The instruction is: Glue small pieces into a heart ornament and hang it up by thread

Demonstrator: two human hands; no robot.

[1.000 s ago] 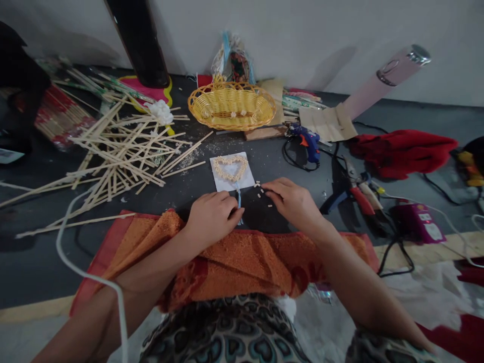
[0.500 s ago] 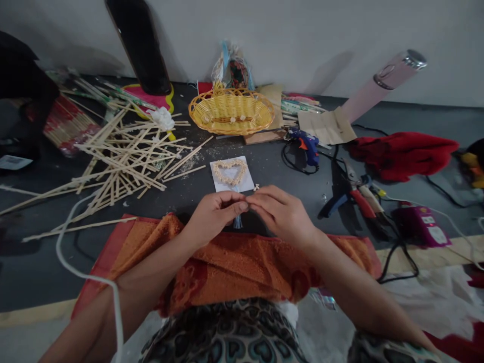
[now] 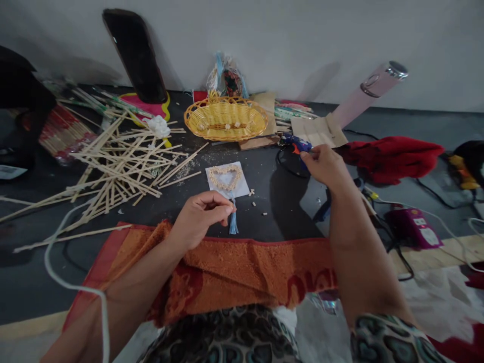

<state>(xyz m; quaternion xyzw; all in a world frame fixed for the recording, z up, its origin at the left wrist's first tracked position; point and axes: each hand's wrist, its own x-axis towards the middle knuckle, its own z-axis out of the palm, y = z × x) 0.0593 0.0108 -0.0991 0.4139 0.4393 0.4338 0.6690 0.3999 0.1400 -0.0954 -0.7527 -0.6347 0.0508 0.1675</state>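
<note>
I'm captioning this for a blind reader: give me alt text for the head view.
A person's right hand is at a blue glue gun; the left hand pinches near a blue tassel. A heart of small pale pieces lies on a white square, with loose sticks heaped to its left.

open tabletop between white card and glue gun, stick pile blocking left, basket behind

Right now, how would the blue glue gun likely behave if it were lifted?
The blue glue gun is likely stiff, as its body looks like hard moulded plastic. The looped black cord beside it might drag or twist it when lifted. Given its uneven pistol shape, it would probably tip rather than roll.
</note>
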